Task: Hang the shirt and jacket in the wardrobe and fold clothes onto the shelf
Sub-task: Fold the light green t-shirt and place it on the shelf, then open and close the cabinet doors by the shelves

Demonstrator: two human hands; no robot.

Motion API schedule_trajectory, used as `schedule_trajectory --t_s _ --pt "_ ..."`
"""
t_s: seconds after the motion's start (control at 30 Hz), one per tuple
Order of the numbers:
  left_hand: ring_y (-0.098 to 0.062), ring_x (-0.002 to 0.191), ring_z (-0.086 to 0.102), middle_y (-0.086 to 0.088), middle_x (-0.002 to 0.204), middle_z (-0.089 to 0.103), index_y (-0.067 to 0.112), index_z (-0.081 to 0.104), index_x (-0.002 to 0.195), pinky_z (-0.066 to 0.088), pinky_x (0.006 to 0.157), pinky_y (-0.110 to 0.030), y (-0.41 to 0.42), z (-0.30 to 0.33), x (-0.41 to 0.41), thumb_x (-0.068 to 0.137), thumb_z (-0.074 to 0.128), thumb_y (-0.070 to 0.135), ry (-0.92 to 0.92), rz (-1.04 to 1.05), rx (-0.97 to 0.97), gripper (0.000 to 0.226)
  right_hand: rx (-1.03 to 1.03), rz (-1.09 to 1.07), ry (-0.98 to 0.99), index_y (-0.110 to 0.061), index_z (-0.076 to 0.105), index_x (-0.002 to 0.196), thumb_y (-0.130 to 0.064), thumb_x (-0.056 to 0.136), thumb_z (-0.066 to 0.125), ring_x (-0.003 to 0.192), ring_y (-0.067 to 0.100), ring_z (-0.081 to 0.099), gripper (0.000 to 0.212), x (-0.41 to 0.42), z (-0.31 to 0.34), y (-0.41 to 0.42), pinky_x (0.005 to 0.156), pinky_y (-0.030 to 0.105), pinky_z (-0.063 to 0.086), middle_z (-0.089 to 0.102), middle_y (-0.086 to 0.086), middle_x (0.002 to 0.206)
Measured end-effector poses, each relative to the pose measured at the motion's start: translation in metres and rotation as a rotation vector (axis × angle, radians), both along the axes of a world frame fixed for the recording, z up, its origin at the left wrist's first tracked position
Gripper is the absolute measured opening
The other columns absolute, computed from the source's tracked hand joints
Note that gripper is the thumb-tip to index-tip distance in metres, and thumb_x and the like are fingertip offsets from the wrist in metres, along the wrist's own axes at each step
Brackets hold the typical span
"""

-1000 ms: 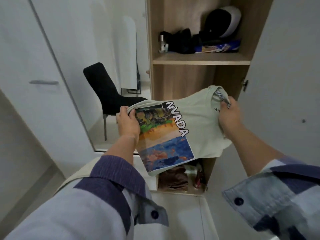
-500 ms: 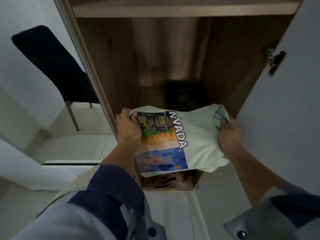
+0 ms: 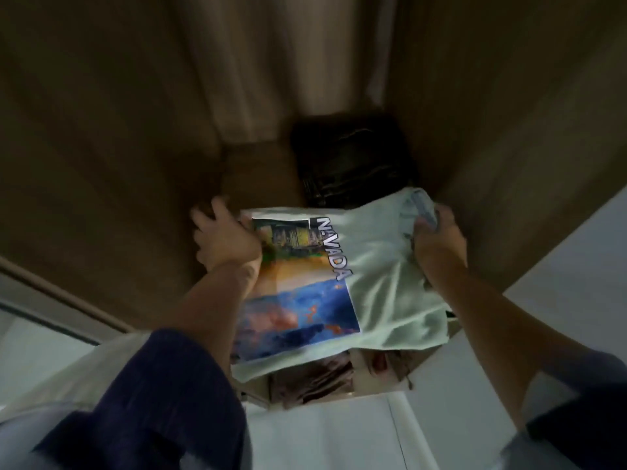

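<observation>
Folded T-shirt [image 3: 380,283] held over the wardrobe shelf [image 3: 258,174], left hand [image 3: 225,240] and right hand [image 3: 439,244] gripping opposite edges; light, floppy cloth, so support both ends or fold collapses.

Dim, motion-blurred, shadowed wardrobe interior

The whole picture is blurry. The folded T-shirt [image 3: 380,266] hides most of the shelf [image 3: 258,178] under it. Behind the T-shirt sits a dark folded thing [image 3: 349,157], too dim to tell what. Below the T-shirt, brown clothes [image 3: 312,378] peek out, mostly covered. Both sleeves run off the bottom edge.
</observation>
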State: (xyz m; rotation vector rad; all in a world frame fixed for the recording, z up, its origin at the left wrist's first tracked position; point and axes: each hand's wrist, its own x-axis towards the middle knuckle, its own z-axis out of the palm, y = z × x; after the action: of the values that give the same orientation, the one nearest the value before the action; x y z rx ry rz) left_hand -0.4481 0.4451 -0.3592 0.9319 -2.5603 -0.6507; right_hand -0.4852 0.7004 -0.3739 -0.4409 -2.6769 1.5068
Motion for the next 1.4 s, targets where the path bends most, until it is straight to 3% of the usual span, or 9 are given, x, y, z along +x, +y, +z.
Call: schedule_trajectory --t_s 0.1,0.17,0.27,0.37,0.63,0.77,0.9,1.1,1.4 --pt "-0.036 0.140 0.020 -0.010 0.156 0.013 0.024 0.026 0.146 0.021 0.108 -0.060 0.024 -0.023 0.016 0.094 0.037 0.051 -0.209 -0.093 -0.085 0.060 0.487 0.078 -0.006 -0.028 0.029 0.146 -0.042 0.096 0.037 0.125 0.036 0.041 0.052 0.010 -0.010 -0.004 0.101 0.047 0.034 0.042 0.017 0.137" --pt "-0.029 0.147 0.007 -0.003 0.159 0.010 0.030 0.022 0.148 0.006 0.111 -0.063 0.040 -0.036 0.031 0.092 0.024 0.060 -0.255 -0.202 -0.132 0.064 0.759 0.154 0.094 -0.030 0.035 0.143 -0.049 0.092 0.020 0.129 0.036 0.037 0.057 0.021 -0.014 -0.011 0.105 0.053 0.030 0.040 0.017 0.140" --pt "-0.027 0.148 0.004 0.001 0.161 0.010 0.036 0.017 0.149 0.002 0.112 -0.063 0.052 -0.055 0.054 0.080 0.002 0.068 -0.322 -0.314 -0.226 0.078 0.908 0.424 0.081 -0.040 0.032 0.143 -0.053 0.092 0.011 0.145 0.033 0.014 0.057 0.036 -0.021 -0.020 0.113 0.057 0.008 0.022 0.013 0.156" --pt "-0.026 0.148 0.004 0.002 0.161 0.012 0.039 0.015 0.149 0.002 0.112 -0.062 0.048 -0.068 0.060 0.076 -0.004 0.071 -0.346 -0.337 -0.246 0.082 0.996 0.535 -0.018 -0.048 0.016 0.146 -0.062 0.083 -0.005 0.146 0.033 0.009 0.068 0.040 -0.038 -0.020 0.112 0.060 0.002 0.010 0.007 0.160" --pt "-0.022 0.149 -0.003 0.006 0.161 0.004 0.042 0.008 0.149 -0.002 0.113 -0.063 0.027 -0.071 0.020 0.090 0.011 0.067 -0.368 -0.390 -0.248 0.064 1.020 0.511 -0.104 -0.049 0.003 0.146 -0.062 0.092 0.007 0.146 0.036 0.007 0.056 0.009 -0.048 -0.035 0.113 0.061 0.008 -0.005 0.004 0.161" --pt "-0.021 0.148 -0.007 0.003 0.162 0.001 0.034 0.004 0.151 -0.003 0.113 -0.062 0.028 -0.052 0.025 0.093 0.010 0.064 -0.453 -0.447 -0.279 0.066 1.046 0.552 -0.119 -0.045 0.010 0.148 -0.057 0.095 0.010 0.146 0.034 0.003 0.054 0.018 -0.035 -0.032 0.114 0.059 0.002 0.000 0.006 0.161" --pt "-0.018 0.149 -0.002 0.000 0.160 0.014 0.025 0.022 0.149 -0.005 0.115 -0.058 0.031 0.012 0.031 0.094 0.030 0.050 -0.361 -0.564 -0.382 0.061 1.129 0.593 -0.136 -0.039 0.016 0.149 -0.047 0.098 0.009 0.146 0.029 -0.014 0.051 0.039 0.014 -0.023 0.112 0.059 -0.009 -0.003 0.008 0.161" --pt "-0.016 0.149 0.003 0.004 0.157 0.025 0.027 0.030 0.145 -0.001 0.117 -0.055 0.056 0.130 0.073 0.090 0.041 0.047 -0.209 -0.564 -0.371 0.060 1.040 0.486 -0.038 -0.035 0.018 0.150 -0.044 0.100 0.005 0.148 0.024 -0.005 0.052 0.092 0.130 -0.016 0.115 0.056 -0.006 0.007 0.006 0.161" --pt "-0.018 0.149 -0.002 0.002 0.159 0.019 0.024 0.028 0.147 -0.005 0.116 -0.054 0.128 0.247 0.247 0.091 0.039 0.045 -0.067 -0.571 -0.365 0.060 0.991 0.382 0.104 -0.034 0.022 0.149 -0.046 0.100 0.009 0.148 0.024 -0.003 0.051 0.259 0.248 0.041 0.116 0.055 -0.003 0.010 0.004 0.160"
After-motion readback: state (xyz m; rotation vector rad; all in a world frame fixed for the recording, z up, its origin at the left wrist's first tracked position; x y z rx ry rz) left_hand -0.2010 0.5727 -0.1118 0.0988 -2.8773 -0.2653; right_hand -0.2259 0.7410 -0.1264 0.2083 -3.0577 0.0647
